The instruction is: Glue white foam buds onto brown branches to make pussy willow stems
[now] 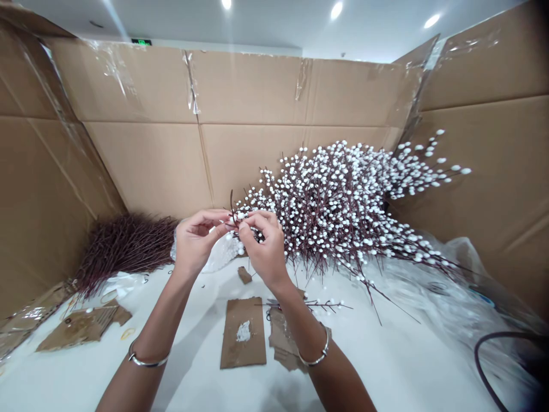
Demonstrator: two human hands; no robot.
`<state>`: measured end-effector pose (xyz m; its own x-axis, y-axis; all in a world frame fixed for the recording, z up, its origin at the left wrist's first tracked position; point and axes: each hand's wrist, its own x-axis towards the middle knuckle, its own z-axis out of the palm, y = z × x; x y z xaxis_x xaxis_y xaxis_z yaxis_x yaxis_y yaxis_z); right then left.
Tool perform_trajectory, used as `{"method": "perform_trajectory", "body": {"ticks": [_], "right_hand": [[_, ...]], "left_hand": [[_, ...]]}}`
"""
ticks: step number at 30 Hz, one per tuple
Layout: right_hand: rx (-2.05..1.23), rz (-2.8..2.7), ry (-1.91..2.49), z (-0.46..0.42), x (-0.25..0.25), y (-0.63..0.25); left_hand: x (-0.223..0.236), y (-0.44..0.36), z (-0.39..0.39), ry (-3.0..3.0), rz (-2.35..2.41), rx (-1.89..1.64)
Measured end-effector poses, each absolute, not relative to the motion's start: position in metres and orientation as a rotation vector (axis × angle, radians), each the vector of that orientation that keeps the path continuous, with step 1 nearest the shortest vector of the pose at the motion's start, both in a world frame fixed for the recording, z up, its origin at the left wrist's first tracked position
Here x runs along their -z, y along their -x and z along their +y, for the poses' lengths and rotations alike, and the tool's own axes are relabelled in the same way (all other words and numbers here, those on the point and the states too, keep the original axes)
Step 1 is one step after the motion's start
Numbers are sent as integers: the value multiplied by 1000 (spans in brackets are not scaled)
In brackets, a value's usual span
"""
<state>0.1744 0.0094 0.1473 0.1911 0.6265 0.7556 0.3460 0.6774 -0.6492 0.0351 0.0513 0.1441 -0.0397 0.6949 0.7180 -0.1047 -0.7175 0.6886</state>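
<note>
Both hands are raised close together above the white table, pinching at a thin dark-brown twig [232, 201] whose tip points upward between them. My left hand [198, 236] has thumb and fingertips closed on the twig. My right hand [265, 240] pinches at the same spot, with a white berry [240, 216] beside the fingertips. Whether that berry sits on the twig is hard to make out. Just behind the right hand rises a large heap of brown stems with white berries [338, 200]. Below the hands lies a cardboard piece [242, 349] with a white smear [243, 331].
A bundle of bare brown twigs [128, 246] lies at the left. Torn cardboard scraps [79, 329] and a single berry stem [328, 305] rest on the table [193, 366]. Clear plastic [433, 297] and a black cable [482, 355] are at right. Cardboard walls [141, 160] enclose the table.
</note>
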Motion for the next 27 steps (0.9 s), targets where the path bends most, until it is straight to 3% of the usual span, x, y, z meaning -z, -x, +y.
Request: {"method": "perform_trajectory", "body": {"ticks": [27], "right_hand": [[-225,-1440,888,14,-145,-174]], "left_hand": [[-142,-33,52,-1882,601,-1934]]}}
